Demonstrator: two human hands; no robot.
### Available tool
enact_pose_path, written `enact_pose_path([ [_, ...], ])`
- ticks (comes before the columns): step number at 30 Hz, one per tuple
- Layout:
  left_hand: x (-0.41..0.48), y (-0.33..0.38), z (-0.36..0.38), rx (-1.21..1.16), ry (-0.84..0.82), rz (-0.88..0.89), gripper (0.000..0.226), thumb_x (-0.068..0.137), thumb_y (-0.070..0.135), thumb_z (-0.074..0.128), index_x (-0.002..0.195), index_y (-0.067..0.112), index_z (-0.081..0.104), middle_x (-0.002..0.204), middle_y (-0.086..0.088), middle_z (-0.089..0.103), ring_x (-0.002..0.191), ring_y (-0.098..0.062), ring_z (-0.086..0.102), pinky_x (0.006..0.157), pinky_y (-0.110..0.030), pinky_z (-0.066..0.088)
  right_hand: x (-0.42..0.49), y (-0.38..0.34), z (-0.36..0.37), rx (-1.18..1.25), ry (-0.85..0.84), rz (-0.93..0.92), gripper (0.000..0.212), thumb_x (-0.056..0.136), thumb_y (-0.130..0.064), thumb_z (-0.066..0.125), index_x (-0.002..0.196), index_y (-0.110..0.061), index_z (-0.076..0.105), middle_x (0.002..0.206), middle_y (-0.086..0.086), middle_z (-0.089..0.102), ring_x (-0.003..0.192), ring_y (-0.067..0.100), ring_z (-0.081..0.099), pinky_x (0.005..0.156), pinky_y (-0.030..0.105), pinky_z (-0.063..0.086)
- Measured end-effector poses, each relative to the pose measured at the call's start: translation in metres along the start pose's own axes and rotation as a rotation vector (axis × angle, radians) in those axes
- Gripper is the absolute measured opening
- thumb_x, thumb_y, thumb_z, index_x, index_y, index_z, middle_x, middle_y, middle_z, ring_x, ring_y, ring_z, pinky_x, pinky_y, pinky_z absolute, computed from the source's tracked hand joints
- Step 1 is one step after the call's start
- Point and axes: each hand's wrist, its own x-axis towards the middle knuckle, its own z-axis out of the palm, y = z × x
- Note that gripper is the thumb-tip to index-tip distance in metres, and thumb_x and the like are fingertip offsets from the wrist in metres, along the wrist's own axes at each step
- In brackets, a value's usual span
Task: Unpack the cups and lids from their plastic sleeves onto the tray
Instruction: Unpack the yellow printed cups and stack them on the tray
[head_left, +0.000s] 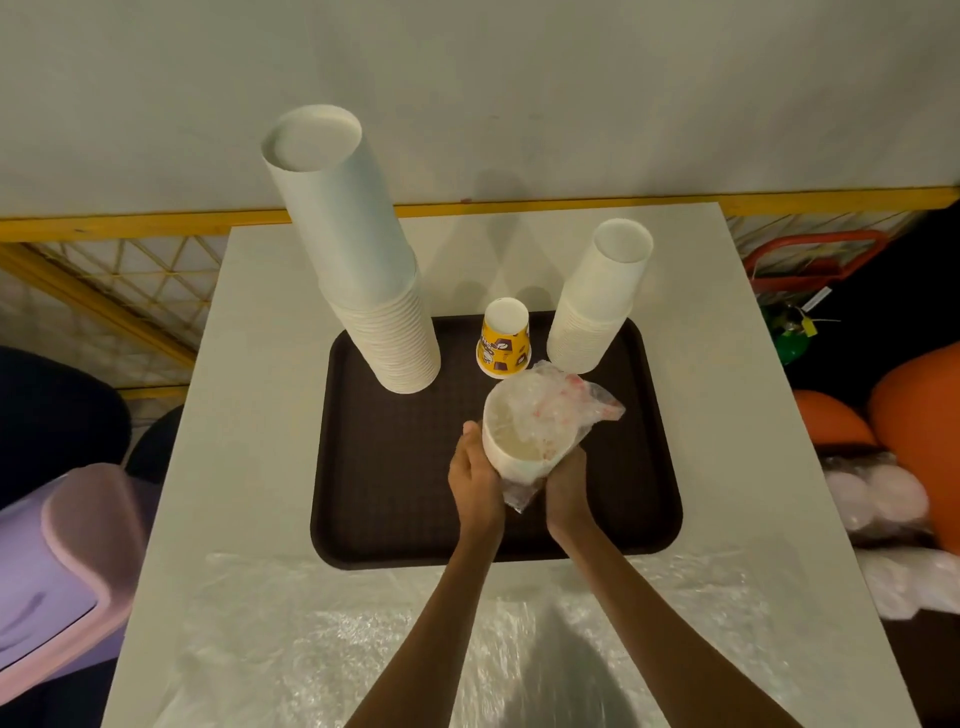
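Mid-frame above the tray (395, 467), left hand (475, 478) and right hand (566, 486) clasp 1 cup stack (519, 447), its bunched plastic sleeve (571, 405) likely needing stripping off next.

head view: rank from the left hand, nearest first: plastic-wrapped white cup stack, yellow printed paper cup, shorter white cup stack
1. plastic-wrapped white cup stack: gripped by the left hand, over the middle of the dark brown tray.
2. yellow printed paper cup: upside down, back centre of the tray.
3. shorter white cup stack: back right corner.
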Motion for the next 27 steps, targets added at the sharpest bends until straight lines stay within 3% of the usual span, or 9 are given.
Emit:
enact_pose_path([
  [2,0.005,-0.007,-0.01,0.072,0.033,0.115,0.023,0.101,0.017,0.043,0.107,0.015,0.065,0.105,-0.007,0.067,0.101,-0.019,0.063,0.087,-0.035,0.056,0.004,-0.002,-0.006,0.023,0.072,-0.039,0.01,0.1,-0.021,0.043,0.1,-0.028,0.05,0.1,-0.009,0.055,0.106,0.013,0.057,0.074,0.009,0.047],
  [3,0.005,-0.006,-0.013,0.08,0.061,0.154,0.023,0.1,0.017,0.044,0.112,0.012,0.064,0.109,-0.006,0.067,0.105,-0.018,0.062,0.092,-0.04,0.053,0.006,-0.004,-0.011,0.003,0.117,-0.097,0.025,0.1,-0.007,0.04,0.096,-0.029,0.051,0.096,-0.008,0.056,0.099,0.007,0.059,0.07,0.008,0.046],
  [5,0.0,0.006,-0.015,0.042,0.123,0.212,0.024,0.1,0.018,0.045,0.116,0.011,0.062,0.114,-0.004,0.066,0.11,-0.015,0.061,0.099,-0.04,0.049,0.003,-0.018,-0.018,0.021,0.166,-0.187,0.028,0.1,-0.002,0.038,0.095,-0.024,0.055,0.095,-0.004,0.058,0.091,0.002,0.059,0.069,0.009,0.046],
  [9,-0.027,0.032,-0.009,-0.096,0.07,0.354,0.032,0.095,0.034,0.039,0.115,0.017,0.058,0.117,-0.003,0.064,0.113,-0.014,0.06,0.095,-0.028,0.05,-0.018,-0.032,-0.015,0.069,0.143,-0.281,0.022,0.102,-0.01,0.034,0.111,-0.015,0.054,0.108,0.0,0.06,0.096,-0.005,0.06,0.075,0.009,0.048],
  [13,-0.047,0.033,0.007,-0.045,-0.095,0.395,0.036,0.091,0.049,0.035,0.121,0.034,0.048,0.12,0.022,0.055,0.113,0.001,0.055,0.091,-0.026,0.052,-0.044,-0.014,-0.004,0.003,-0.024,-0.205,0.039,0.101,-0.015,0.035,0.14,-0.009,0.034,0.136,0.006,0.044,0.116,0.008,0.052,0.08,0.004,0.042],
  [15,-0.046,0.027,0.008,-0.015,-0.13,0.404,0.038,0.092,0.057,0.034,0.124,0.038,0.043,0.124,0.027,0.051,0.118,0.0,0.052,0.096,-0.031,0.051,-0.045,-0.01,0.003,0.075,-0.051,-0.168,0.048,0.1,-0.035,0.035,0.144,-0.016,0.029,0.136,-0.002,0.044,0.115,0.005,0.053,0.08,0.007,0.046],
  [19,-0.04,0.018,0.004,0.008,-0.186,0.405,0.069,0.077,0.084,0.033,0.129,0.038,0.038,0.137,0.002,0.046,0.127,-0.015,0.048,0.101,-0.036,0.046,-0.04,-0.002,0.0,0.04,-0.088,-0.219,0.09,0.07,-0.082,0.047,0.139,-0.028,0.029,0.134,-0.014,0.044,0.12,0.002,0.052,0.083,0.011,0.047],
  [24,-0.033,0.005,-0.003,0.028,-0.223,0.402,0.074,0.076,0.083,0.036,0.132,0.035,0.036,0.138,0.009,0.044,0.128,-0.008,0.047,0.103,-0.028,0.045,-0.032,0.014,-0.008,-0.069,-0.092,-0.317,0.087,0.074,-0.08,0.045,0.138,-0.023,0.028,0.139,-0.01,0.04,0.122,-0.007,0.048,0.089,0.011,0.045],
  [27,-0.03,-0.004,-0.007,0.077,-0.253,0.403,0.07,0.081,0.079,0.033,0.137,0.038,0.027,0.143,0.01,0.039,0.131,-0.004,0.043,0.104,-0.024,0.042,-0.025,0.02,-0.013,-0.132,-0.132,-0.323,0.09,0.081,-0.074,0.043,0.144,-0.013,0.026,0.142,-0.001,0.042,0.127,0.0,0.046,0.094,0.015,0.045],
])
